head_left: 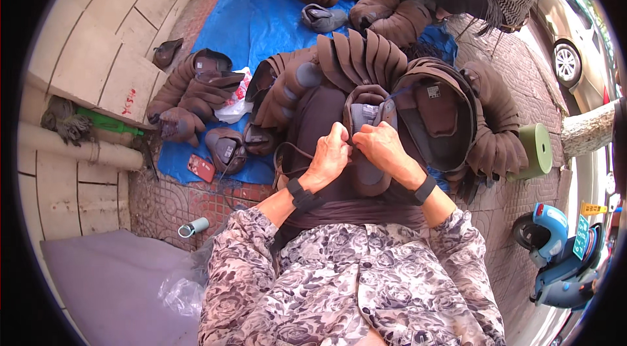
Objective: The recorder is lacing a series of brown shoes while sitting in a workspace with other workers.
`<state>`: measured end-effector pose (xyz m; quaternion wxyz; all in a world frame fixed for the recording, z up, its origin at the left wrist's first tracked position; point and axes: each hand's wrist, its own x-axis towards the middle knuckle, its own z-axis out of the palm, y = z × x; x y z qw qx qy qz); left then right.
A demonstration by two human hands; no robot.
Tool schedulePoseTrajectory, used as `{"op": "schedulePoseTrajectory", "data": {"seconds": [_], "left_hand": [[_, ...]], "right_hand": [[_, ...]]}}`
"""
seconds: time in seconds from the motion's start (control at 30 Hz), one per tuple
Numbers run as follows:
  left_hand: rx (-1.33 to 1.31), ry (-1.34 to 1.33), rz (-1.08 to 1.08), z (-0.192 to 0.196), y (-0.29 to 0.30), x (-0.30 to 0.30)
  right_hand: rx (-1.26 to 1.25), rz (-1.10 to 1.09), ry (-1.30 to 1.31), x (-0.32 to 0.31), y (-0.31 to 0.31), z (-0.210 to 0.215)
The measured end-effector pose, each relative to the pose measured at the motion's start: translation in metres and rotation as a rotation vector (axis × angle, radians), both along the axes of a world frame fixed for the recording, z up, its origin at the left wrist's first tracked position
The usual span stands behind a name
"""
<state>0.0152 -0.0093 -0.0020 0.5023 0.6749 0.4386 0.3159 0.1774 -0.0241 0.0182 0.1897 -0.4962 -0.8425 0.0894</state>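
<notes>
The left hand (331, 158) and right hand (382, 148) are both closed round the top edge of 1 brown felt shoe upper with a grey padded lining (367, 143), which rests on the person's lap over dark fabric. Fingers pinch the collar near the tongue, so the step in hand looks like hand-finishing or stitching that edge; any needle is too small to see. The next move probably calls for a firm pinch and a small turn of the upper. Stacked brown uppers (366, 58) fan out just beyond, on the blue tarpaulin (251, 26).
</notes>
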Motion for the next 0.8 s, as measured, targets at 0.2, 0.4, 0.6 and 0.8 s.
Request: {"op": "schedulePoseTrajectory", "data": {"seconds": [0.2,0.4,0.6,0.8], "left_hand": [[0.045,0.041,-0.2,0.015,0.001,-0.014],[0.465,0.085,-0.364,0.0,0.011,-0.025],[0.448,0.2,-0.425,0.016,0.003,-0.035],[-0.201,-0.008,-0.148,0.023,-0.009,-0.025]], "right_hand": [[0.613,-0.458,-0.577,0.079,0.005,0.089],[0.526,-0.864,-0.609,0.164,-0.008,0.113],[0.172,-0.08,-0.106,0.025,-0.008,0.043],[0.229,-0.204,-0.165,0.037,0.008,0.039]]}}
